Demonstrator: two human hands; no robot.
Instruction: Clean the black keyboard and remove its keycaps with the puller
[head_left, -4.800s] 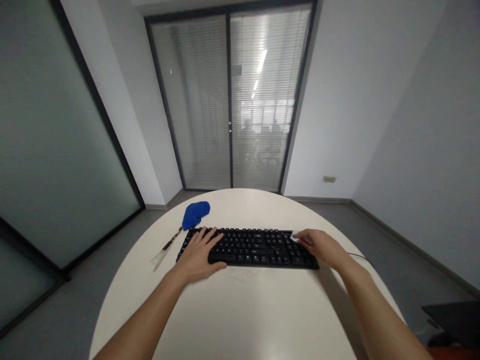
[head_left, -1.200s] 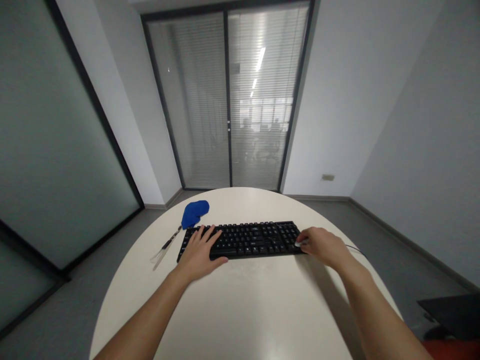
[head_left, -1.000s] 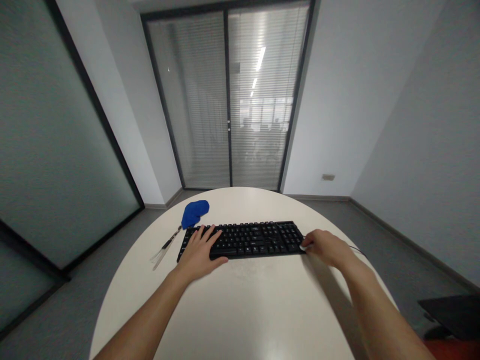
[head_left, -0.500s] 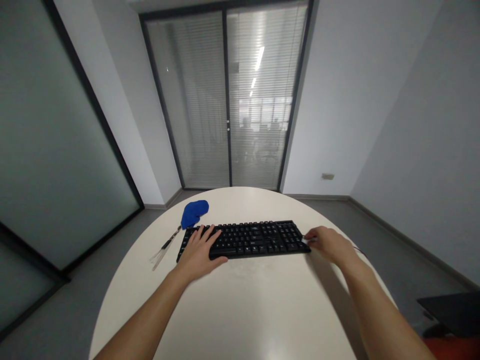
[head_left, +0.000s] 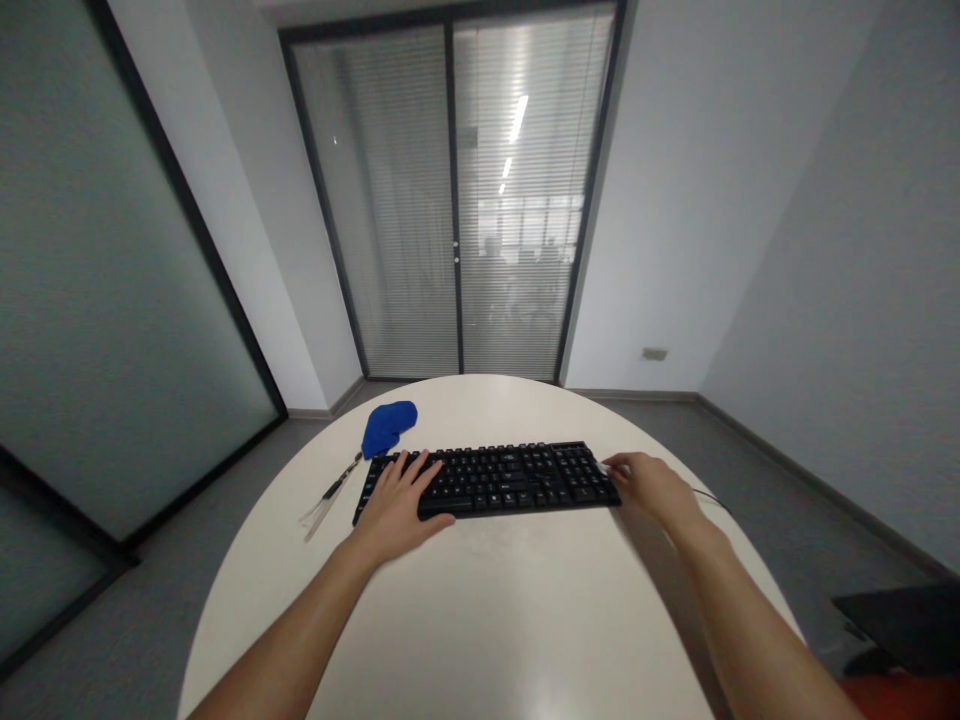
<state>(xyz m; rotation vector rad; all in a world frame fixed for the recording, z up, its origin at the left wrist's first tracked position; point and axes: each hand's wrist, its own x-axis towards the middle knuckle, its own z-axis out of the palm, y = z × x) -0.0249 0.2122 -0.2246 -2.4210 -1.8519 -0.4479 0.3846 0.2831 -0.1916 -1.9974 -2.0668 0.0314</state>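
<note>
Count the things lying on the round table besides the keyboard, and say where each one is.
2. A blue cloth lies beyond the keyboard's left end, and a thin clear-tipped tool lies left of the left hand. The right hand may hide something small and white.

Pretty soft, even light here, kinda cool and grey overall. The brightest spot is at 12 o'clock, where the blinds [head_left: 495, 200] glow and a streak of ceiling lights shows through them, a bit blown out. The white table [head_left: 487, 610] picks up a faint sheen toward 6 o'clock. There's a soft shadow under the right hand [head_left: 651, 485] and its forearm, running along the tabletop around 4 o'clock, and a thinner one under the left hand [head_left: 396, 508]. Heavy wide-angle stretch: walls at 9 and 3 o'clock lean outward. Focus is decent in the middle, with corners softer and darker.
</note>
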